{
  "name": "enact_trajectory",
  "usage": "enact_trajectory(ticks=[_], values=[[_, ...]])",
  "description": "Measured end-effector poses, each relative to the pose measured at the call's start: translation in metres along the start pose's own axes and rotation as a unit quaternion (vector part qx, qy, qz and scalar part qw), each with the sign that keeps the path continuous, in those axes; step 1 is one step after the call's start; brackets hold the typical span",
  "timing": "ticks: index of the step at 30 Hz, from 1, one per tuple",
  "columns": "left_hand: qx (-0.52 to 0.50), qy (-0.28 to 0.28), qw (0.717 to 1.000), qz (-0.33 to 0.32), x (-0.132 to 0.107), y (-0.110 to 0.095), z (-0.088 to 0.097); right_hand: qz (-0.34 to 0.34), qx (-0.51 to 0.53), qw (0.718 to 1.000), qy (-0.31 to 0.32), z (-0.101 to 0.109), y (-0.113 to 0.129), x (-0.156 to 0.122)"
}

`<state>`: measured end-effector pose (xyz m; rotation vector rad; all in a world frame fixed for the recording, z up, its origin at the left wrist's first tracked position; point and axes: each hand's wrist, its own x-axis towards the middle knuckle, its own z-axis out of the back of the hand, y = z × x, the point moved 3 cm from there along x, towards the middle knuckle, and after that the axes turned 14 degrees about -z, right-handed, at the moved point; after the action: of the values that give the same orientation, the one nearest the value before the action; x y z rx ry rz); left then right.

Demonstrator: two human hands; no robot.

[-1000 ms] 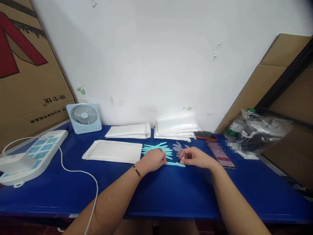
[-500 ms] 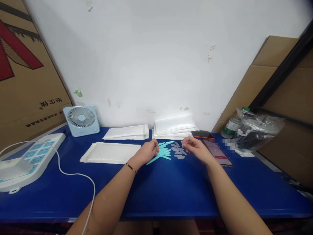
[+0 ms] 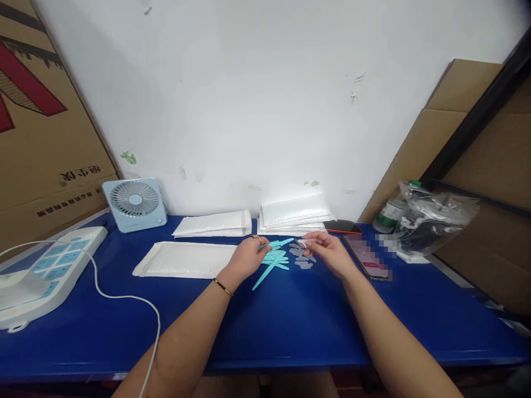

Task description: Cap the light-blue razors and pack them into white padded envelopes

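My left hand (image 3: 248, 257) is closed, thumb against fingers, on a slim teal stick (image 3: 285, 242) shaped like an eyebrow razor. Its free end points right. Beneath and beside it lies a loose pile of similar teal sticks (image 3: 276, 258), with one long stick (image 3: 262, 277) slanting toward the front. My right hand (image 3: 329, 253) pinches a small whitish clear plastic piece (image 3: 305, 243) between thumb and fingertips, just right of the held stick. Under those fingers several clear plastic pieces (image 3: 303, 264) lie scattered on the blue table (image 3: 290, 320).
White padded envelopes (image 3: 186, 260) lie at left, with a stack of them (image 3: 294, 213) by the wall. Two phones (image 3: 367, 260) (image 3: 343, 226), a bottle (image 3: 390, 215) and a plastic bag (image 3: 435, 218) are at right. A fan (image 3: 136, 203) and power strip (image 3: 58, 265) stand left, a cable (image 3: 124, 296) crossing the table.
My right hand has moved left, closer to my left hand, a whitish piece now showing in its fingertips. One teal stick near my left hand has swung to a steeper slant.
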<state>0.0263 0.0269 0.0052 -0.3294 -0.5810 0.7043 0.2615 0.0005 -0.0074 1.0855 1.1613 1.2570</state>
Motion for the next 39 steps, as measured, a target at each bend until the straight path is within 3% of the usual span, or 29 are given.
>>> enact_trajectory(ticks=[8,20,24,28,31,34,39], values=[[0.011,0.024,1.000,-0.001,-0.001,-0.001,-0.004,-0.007,-0.015,0.999,-0.049,-0.003,0.000,0.000],[0.004,0.048,0.999,-0.020,-0.001,-0.013,-0.008,-0.036,-0.038,0.998,0.035,-0.026,0.006,-0.008],[-0.023,0.082,0.996,-0.039,-0.005,-0.022,-0.015,-0.047,-0.122,0.990,0.060,-0.016,0.007,-0.008],[-0.026,0.144,0.987,-0.071,-0.012,-0.033,-0.025,0.003,-0.290,0.957,0.012,0.007,0.005,-0.008],[0.035,0.134,0.989,-0.049,-0.014,-0.034,-0.023,0.022,-0.409,0.912,0.033,0.009,-0.003,-0.007],[0.104,0.119,0.987,0.015,-0.013,-0.027,-0.018,0.031,-0.469,0.882,0.038,0.005,-0.009,-0.005],[0.147,0.172,0.973,0.047,-0.013,-0.021,-0.018,0.023,-0.507,0.861,0.019,-0.003,-0.008,-0.007]])
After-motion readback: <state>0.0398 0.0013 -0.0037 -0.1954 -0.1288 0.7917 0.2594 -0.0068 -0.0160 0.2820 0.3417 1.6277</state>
